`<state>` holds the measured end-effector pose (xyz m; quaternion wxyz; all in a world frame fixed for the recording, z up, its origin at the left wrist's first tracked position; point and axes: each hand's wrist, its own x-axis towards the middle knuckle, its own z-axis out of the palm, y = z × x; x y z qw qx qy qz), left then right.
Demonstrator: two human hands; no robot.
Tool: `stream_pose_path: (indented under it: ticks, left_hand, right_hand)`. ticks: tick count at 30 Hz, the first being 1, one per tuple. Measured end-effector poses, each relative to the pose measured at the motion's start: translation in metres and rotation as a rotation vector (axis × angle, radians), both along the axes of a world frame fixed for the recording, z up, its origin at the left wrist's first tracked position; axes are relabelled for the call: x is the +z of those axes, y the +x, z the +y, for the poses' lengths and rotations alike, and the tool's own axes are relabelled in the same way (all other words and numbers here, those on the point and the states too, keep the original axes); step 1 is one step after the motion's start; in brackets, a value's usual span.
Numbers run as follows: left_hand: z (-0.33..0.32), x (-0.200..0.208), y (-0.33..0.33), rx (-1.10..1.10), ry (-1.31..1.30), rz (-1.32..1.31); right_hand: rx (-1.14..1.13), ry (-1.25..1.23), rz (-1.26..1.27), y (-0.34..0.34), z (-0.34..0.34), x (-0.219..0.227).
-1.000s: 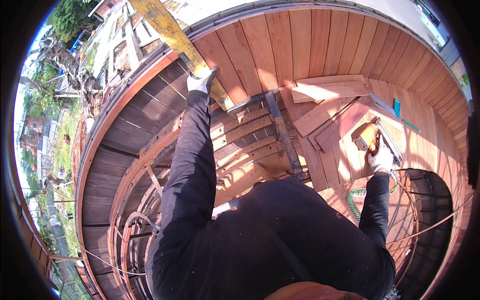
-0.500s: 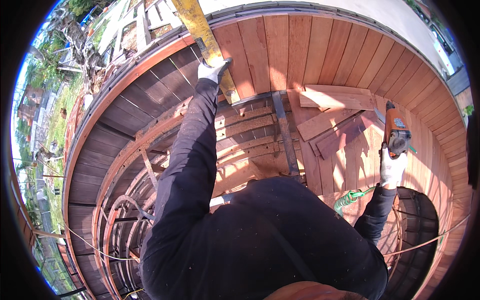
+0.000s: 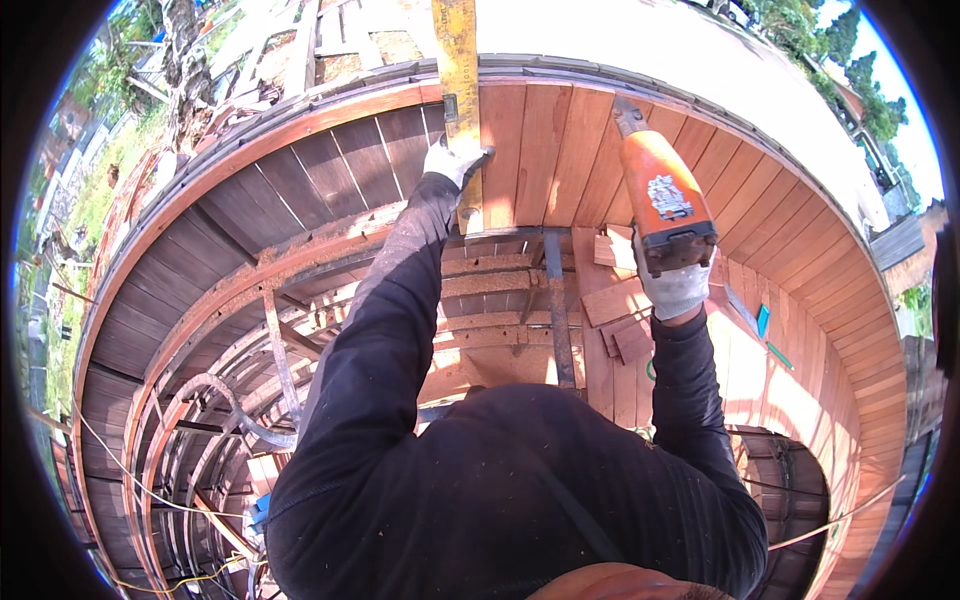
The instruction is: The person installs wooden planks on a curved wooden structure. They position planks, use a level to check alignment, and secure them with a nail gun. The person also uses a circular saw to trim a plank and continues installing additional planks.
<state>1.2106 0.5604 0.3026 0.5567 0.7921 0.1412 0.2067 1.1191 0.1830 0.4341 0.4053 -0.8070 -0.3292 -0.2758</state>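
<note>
My left hand (image 3: 456, 160), in a white work glove, grips a yellow spirit level (image 3: 457, 60) with ruler marks. The level lies across the curved deck along the edge between reddish planks (image 3: 545, 130) and darker slats (image 3: 320, 165). My right hand (image 3: 677, 287), gloved too, holds an orange nail gun (image 3: 660, 180) with a black end cap. Its narrow nose points away from me, over the reddish planks near their outer edge. Where the trigger and grip are, the tool's body hides my fingers.
Loose cut boards (image 3: 615, 300) lie on the planking beside my right forearm. Left of centre is an open frame of curved ribs with a metal crossbar (image 3: 558, 310). A dark oval opening (image 3: 790, 480) sits at the lower right. A thin cord (image 3: 160, 490) hangs on the left.
My right hand has brought the nail gun left and forward, from over the loose boards to the reddish planks nearer the level. My view has turned, and the level now looks more upright.
</note>
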Motion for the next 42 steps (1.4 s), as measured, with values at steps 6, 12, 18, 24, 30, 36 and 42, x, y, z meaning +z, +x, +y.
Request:
stream_pose_path:
  ticks: [6, 12, 18, 24, 30, 36, 42]
  left_hand:
    - [0.001, 0.002, -0.008, -0.053, -0.135, -0.134]
    - [-0.010, 0.005, -0.011, -0.045, -0.279, -0.177]
    - [-0.015, 0.014, -0.020, -0.056, -0.370, -0.207]
    - [-0.014, 0.012, -0.019, -0.095, -0.425, -0.169]
    - [-0.008, 0.011, -0.020, -0.074, -0.379, -0.271]
    - [-0.013, 0.017, -0.021, -0.090, -0.387, -0.253]
    - [-0.011, 0.008, -0.018, -0.089, -0.426, -0.214]
  right_hand:
    - [0.099, 0.013, 0.186, 0.016, 0.089, -0.003]
    - [0.037, -0.050, 0.167, 0.037, 0.114, -0.016]
    - [0.003, -0.143, 0.158, 0.042, 0.119, -0.017]
    - [0.004, -0.165, 0.104, 0.044, 0.117, -0.019]
    - [-0.006, -0.196, 0.197, 0.042, 0.125, -0.010]
    - [-0.050, -0.191, 0.220, 0.043, 0.122, -0.014]
    - [-0.020, -0.157, 0.201, 0.040, 0.122, -0.015]
